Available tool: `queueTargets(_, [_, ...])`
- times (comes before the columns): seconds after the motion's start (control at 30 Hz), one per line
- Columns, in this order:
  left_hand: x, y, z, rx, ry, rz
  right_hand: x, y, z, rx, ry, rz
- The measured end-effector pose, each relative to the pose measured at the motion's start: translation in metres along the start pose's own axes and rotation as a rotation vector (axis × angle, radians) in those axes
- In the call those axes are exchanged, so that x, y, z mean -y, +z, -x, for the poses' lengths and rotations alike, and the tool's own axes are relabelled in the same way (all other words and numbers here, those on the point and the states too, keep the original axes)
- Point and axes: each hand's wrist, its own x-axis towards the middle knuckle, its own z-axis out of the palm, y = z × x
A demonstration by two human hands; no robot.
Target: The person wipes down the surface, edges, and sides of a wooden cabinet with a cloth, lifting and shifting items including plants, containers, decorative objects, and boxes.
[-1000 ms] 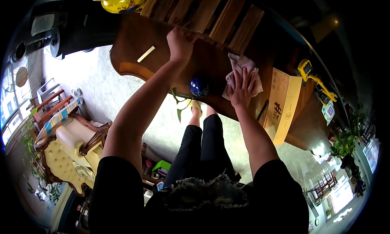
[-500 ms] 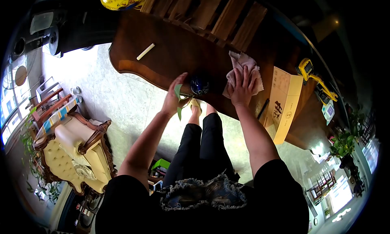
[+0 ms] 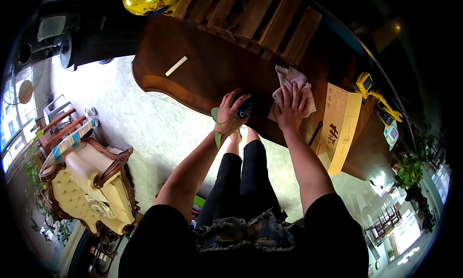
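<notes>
Near the front edge of the dark wooden table (image 3: 207, 70), my left hand (image 3: 229, 108) is wrapped around a small dark blue vase (image 3: 246, 111). Green leaves (image 3: 218, 137) of a cutting hang over the back of that hand and its wrist; where the stem enters the vase is hidden. My right hand (image 3: 290, 109) lies flat with fingers spread on a crumpled pale pink cloth (image 3: 288, 76), which rests on the tabletop to the right of the vase.
A yellow box (image 3: 343, 128) stands right of the cloth, beside a dark pen-like stick (image 3: 316, 132). A white stick (image 3: 176, 66) lies at left. Wooden slats (image 3: 263, 22) and a yellow pot (image 3: 149, 0) line the far side. A cream armchair (image 3: 77, 191) stands on the floor.
My left hand has moved right from beside the vase and closed around it, the leaves now lying over the hand. My right hand stays flat on the cloth.
</notes>
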Motion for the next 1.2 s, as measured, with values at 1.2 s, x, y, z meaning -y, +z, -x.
queueTargets(1.2, [-0.108,-0.239,-0.213,-0.247,0.164,-0.242,0.001,-0.002,-0.001,-0.160,-0.048,0.028])
